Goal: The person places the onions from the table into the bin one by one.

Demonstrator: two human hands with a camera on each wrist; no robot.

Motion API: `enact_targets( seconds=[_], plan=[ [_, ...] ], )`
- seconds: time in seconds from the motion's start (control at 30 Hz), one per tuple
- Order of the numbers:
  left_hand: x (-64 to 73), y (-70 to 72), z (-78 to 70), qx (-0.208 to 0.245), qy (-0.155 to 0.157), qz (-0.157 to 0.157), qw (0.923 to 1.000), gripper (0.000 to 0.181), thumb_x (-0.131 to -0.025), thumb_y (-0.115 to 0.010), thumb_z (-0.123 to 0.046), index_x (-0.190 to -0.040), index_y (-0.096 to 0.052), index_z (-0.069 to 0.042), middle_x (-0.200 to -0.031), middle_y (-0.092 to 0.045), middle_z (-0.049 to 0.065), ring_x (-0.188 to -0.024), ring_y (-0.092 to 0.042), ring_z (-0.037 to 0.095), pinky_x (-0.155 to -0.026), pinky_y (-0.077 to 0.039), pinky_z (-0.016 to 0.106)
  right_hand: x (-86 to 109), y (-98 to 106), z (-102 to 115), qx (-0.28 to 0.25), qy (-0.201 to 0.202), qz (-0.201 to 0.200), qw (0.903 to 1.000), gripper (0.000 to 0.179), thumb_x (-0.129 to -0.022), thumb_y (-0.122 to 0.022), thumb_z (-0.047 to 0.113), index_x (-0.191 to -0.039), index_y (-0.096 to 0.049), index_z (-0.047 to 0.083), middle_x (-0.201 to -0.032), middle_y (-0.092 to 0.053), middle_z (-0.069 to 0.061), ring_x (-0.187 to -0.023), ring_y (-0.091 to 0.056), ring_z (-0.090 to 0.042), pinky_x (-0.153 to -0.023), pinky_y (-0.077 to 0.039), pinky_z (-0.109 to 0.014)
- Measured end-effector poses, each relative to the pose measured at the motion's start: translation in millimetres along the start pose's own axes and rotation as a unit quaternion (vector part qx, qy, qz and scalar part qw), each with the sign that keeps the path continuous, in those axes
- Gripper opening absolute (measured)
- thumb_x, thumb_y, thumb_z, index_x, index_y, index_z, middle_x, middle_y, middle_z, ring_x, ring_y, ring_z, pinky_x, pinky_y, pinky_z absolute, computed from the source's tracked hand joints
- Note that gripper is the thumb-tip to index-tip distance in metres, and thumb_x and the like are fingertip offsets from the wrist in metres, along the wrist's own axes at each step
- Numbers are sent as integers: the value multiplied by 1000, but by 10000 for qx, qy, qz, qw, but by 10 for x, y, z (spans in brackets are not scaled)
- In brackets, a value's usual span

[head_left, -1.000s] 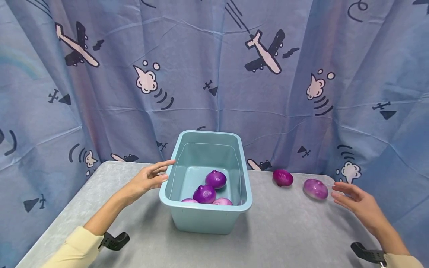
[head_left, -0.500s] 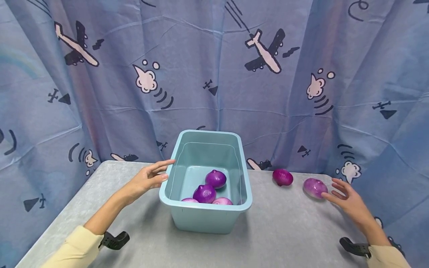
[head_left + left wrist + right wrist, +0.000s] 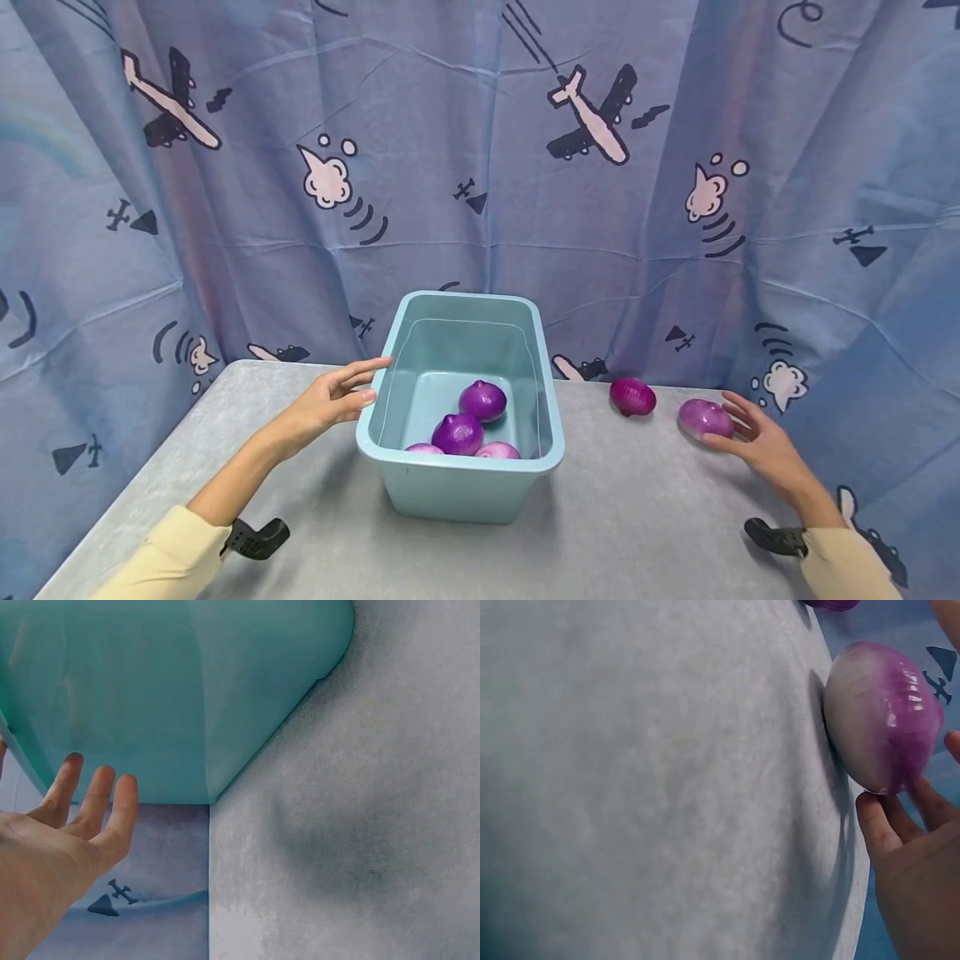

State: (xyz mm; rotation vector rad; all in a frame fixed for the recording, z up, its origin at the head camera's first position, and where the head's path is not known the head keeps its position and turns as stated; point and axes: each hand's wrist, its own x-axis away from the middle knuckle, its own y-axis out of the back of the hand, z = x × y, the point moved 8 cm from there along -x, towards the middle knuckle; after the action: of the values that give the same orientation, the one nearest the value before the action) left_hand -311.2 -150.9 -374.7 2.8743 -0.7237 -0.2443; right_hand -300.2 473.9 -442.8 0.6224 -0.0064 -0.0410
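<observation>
A light purple onion (image 3: pixel 701 417), paler on one side in the right wrist view, lies at the table's right end. My right hand (image 3: pixel 768 454) is at its right side, thumb and fingers spread loosely about it. In the right wrist view some fingertips (image 3: pixel 871 810) are right at the onion's end. My left hand (image 3: pixel 326 408) is at the left rim of a blue-green plastic bin (image 3: pixel 465 492), its fingers loosely extended. Inside the bin are two dark purple onions, one (image 3: pixel 483 402) behind the other (image 3: pixel 457 435), and two lighter ones (image 3: pixel 498 451) partly hidden by the front rim.
A dark reddish-purple onion (image 3: pixel 632 397) lies on the grey table (image 3: pixel 622 517) between the bin and the light onion. Behind the table hangs a blue curtain (image 3: pixel 450 208) printed with planes. Each wrist wears a black camera mount (image 3: pixel 258 539).
My right hand has moved left, from beside the light onion to right up against it, its thumb and fingers now about the onion's right side. The left hand and bin have not moved.
</observation>
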Motion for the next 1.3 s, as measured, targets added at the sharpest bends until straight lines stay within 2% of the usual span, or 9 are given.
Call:
enact_targets(
  seconds=[0.23,0.47,1.1,1.2,1.3],
  plan=[
    [1,-2,9,33,-25,31,10000,56,-102,-63,-23,-155,-45,-18,-153,-40,20,-128,-53,34,-100,-47,51,-70,-13,-41,309,118,-23,9995,98,-92,-79,34,-161,-17,0,-157,-23,-35,-135,-30,-60,-101,-33,-71],
    [11,1,15,37,-10,29,10000,56,-102,-63,-23,-155,-44,-17,-153,-40,20,-127,-54,34,-99,-48,51,-107,5,-102,529,98,-149,9984,93,-91,-79,38,-157,-28,-2,-154,-28,-37,-132,-36,-60,-98,-38,-69],
    [2,-4,-1,75,-21,60,10000,56,-102,-63,-21,-155,-44,-17,-152,-41,19,-128,-53,33,-99,-48,50,-89,22,-114,528,16,-278,9982,93,-91,-79,41,-156,-30,-3,-154,-26,-38,-129,-39,-60,-96,-40,-70],
    [6,-5,-1,63,-4,41,10000,57,-102,-63,-22,-155,-44,-17,-152,-41,19,-127,-54,33,-99,-47,51,-77,28,-94,545,33,-302,9981,90,-92,-77,41,-156,-31,-3,-153,-29,-37,-129,-39,-58,-95,-44,-66],
    [8,-6,-3,80,4,28,10000,57,-102,-63,-22,-155,-44,-18,-153,-40,19,-128,-53,34,-100,-46,53,-57,32,-66,502,51,-361,9981,85,-93,-76,40,-155,-34,0,-151,-32,-37,-129,-41,-56,-91,-51,-53]
  ],
)
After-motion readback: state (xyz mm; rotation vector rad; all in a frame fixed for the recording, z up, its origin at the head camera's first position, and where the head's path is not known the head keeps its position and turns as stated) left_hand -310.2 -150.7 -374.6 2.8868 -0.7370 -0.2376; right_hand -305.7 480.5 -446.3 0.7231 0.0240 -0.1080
